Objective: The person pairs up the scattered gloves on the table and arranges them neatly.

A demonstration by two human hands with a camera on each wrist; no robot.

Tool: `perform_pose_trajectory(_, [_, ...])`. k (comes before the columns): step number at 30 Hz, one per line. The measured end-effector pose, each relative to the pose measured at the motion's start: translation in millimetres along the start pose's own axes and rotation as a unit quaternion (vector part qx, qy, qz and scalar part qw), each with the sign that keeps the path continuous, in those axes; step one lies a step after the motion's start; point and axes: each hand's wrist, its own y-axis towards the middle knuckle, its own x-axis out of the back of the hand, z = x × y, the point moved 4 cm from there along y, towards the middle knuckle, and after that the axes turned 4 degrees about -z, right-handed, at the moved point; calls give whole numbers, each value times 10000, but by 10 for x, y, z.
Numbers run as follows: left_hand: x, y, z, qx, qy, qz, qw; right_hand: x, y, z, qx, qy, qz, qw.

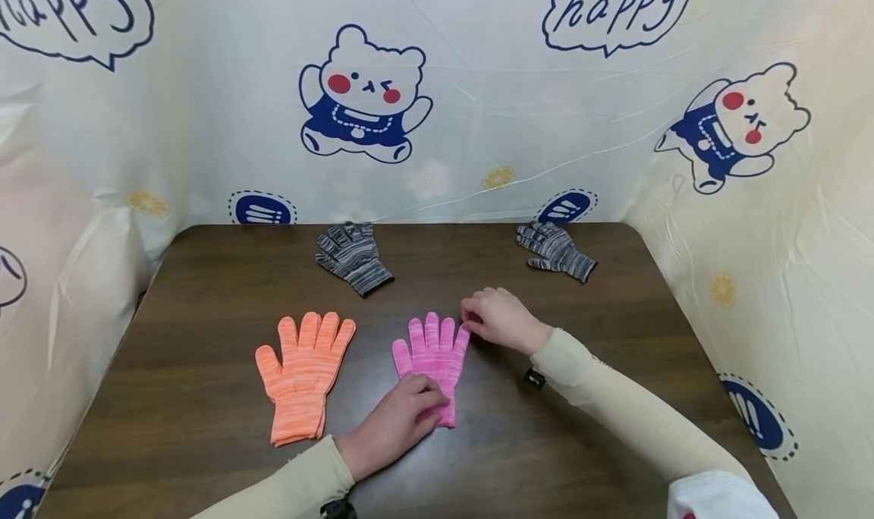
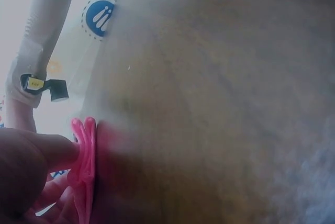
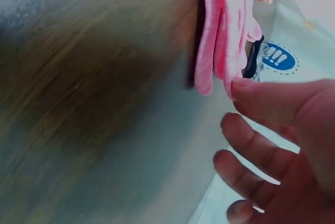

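Note:
A pink knit glove (image 1: 437,348) lies flat with its fingers pointing away from me; the right wrist view shows a second pink layer under it. My left hand (image 1: 403,420) rests over its cuff end, and in the left wrist view the thumb (image 2: 60,149) touches the upper side. At the tip of the glove's rightmost finger, my right hand (image 1: 501,320) pinches the fabric between thumb and index finger. Its other fingers (image 3: 251,150) hang loosely bent. An orange glove (image 1: 300,382) lies flat to the left, a second cuff edge showing beneath.
Two grey-and-black knit gloves lie at the far edge of the brown table (image 1: 171,367), one left of centre (image 1: 353,257) and one at the right (image 1: 556,252). A printed cloth (image 1: 478,86) hangs behind the table and along its sides.

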Motion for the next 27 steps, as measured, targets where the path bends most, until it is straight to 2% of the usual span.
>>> perform_pose_trajectory(6, [-2, 0, 2, 55, 28, 66, 10000, -13, 14, -42, -225, 395, 368, 9983])
perform_pose_trajectory(9, [9, 0, -9, -144, 99, 54, 9998, -58, 25, -89, -319, 503, 461, 9972])
perform_pose_trajectory(13, [24, -1, -30, -447, 164, 110, 9988, -148, 45, -137, -386, 467, 388, 9974])
perform_pose_trajectory(17, [19, 1, -29, -347, 152, 290, 9989, -152, 69, -129, -347, 364, 270, 9984])
perform_pose_trajectory(20, [12, 3, -25, -204, 120, 391, 9990, -127, 87, -110, -332, 480, 254, 9980])
perform_pose_trajectory(23, [7, 1, -21, -146, 100, 420, 9990, -137, 97, -111, -380, 531, 408, 9970])
perform_pose_trajectory(27, [2, -4, -21, -165, 70, 403, 9990, -196, 86, -125, -451, 299, 698, 9961])
